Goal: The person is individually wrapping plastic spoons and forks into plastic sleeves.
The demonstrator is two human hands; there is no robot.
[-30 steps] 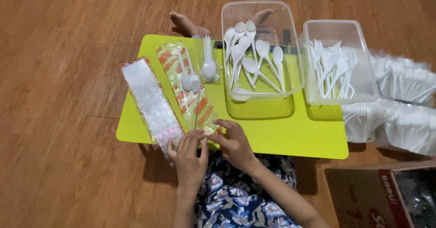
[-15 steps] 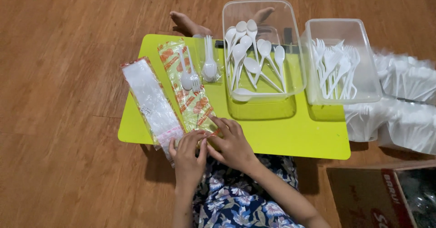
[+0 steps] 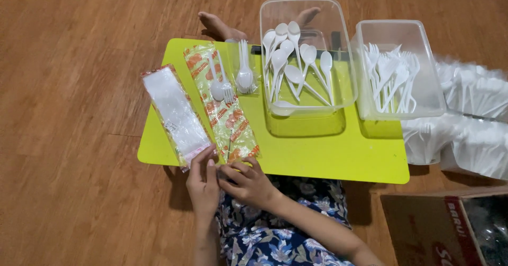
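Note:
My left hand (image 3: 203,184) and my right hand (image 3: 250,184) pinch the near end of a long clear printed plastic sleeve (image 3: 225,107) with orange marks, lying on a lime-green low table (image 3: 323,152). A white plastic spoon and fork (image 3: 219,86) lie on the sleeve's middle. To its left lies a stack of white napkin packs (image 3: 174,112), beside my left fingers. A packed spoon-and-fork set (image 3: 244,70) rests farther back.
A clear tub of white spoons (image 3: 304,67) and a clear tub of white forks (image 3: 397,75) stand at the table's back. Bags of white cutlery (image 3: 465,123) lie on the wooden floor at right, a cardboard box (image 3: 444,229) near right. A foot (image 3: 219,26) shows behind the table.
Both hands have shifted slightly at the sleeve's near end, fingers closing on it. The view has tilted a little; the tubs and packs stay in place.

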